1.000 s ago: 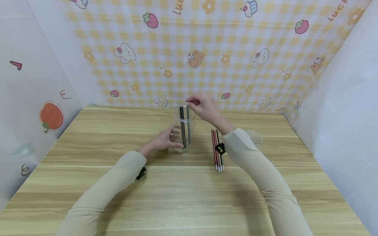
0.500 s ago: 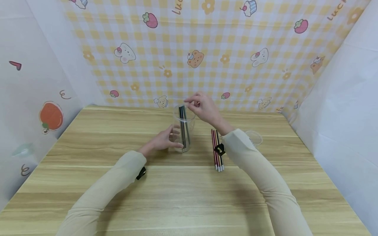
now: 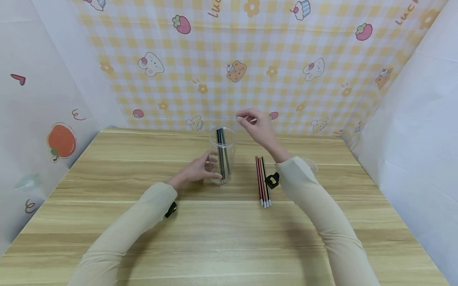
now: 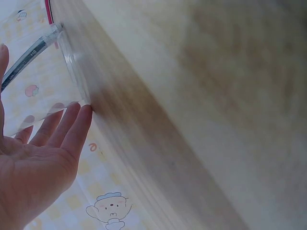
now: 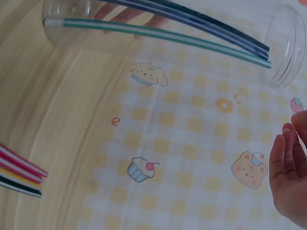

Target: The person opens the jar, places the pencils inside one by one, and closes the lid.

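A tall clear plastic jar (image 3: 233,150) stands upright on the table with several dark and green pencils (image 3: 219,155) leaning inside. My left hand (image 3: 196,169) holds it low down, thumb in front and fingers behind the wall. In the left wrist view the fingers of that hand (image 4: 45,153) lie along the jar's side, and one pencil (image 4: 26,58) shows an HB mark. Just right of and above the jar's open mouth is my right hand (image 3: 260,128), thumb and forefinger close together, holding nothing. A green pencil (image 5: 168,36) slants up to the rim in the right wrist view.
Several red, yellow and black pencils (image 3: 262,184) with white ends lie side by side on the table, right of the jar. A clear round lid (image 3: 310,164) lies behind the right sleeve. A checked cloth (image 3: 200,103) hangs at the table's back edge.
The right hand has let go of a pencil at the jar's mouth and moved right and slightly up. The pencils inside now lean. The left hand has stayed on the jar.
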The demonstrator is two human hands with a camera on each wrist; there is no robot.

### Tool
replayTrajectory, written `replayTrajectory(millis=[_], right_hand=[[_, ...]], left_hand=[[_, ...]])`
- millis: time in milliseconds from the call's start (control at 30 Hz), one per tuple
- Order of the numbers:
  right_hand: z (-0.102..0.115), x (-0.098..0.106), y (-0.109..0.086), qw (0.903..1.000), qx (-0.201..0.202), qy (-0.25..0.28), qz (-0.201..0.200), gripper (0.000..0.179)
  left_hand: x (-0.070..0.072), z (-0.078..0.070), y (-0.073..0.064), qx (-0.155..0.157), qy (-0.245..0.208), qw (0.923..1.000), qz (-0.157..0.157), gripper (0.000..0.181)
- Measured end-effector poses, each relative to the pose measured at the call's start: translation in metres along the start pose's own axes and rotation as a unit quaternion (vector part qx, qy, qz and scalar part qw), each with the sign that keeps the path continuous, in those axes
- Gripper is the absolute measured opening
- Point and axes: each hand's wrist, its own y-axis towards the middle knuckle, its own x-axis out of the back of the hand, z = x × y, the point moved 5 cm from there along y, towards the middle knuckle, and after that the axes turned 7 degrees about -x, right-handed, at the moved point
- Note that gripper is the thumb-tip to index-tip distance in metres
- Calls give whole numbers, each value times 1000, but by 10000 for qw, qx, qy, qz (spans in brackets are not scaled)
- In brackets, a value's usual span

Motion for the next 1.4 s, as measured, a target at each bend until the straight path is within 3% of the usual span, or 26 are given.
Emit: replayTrajectory(millis=[267,433,700,1200,1400], right_hand=[[-28,14,-8,9989,-427,155,-87,16],[-51,18,-16,9948,-1005,-76,140,19],[-92,17,-34,9789,-1831,29,901,25],[-144,9,-63,9489,-2951,-239,1096,29],[-158,7,-69,9374,-3326,-423,946,29]], left_hand=[[0,-1,0,2,-1,10000,25,79],[0,-1,0,-24,66,10000,28,79],[0,-1,1,-58,19,10000,25,78],[0,-1,0,-51,9,10000,7,77],[0,-1,1,-35,-26,10000,18,76]])
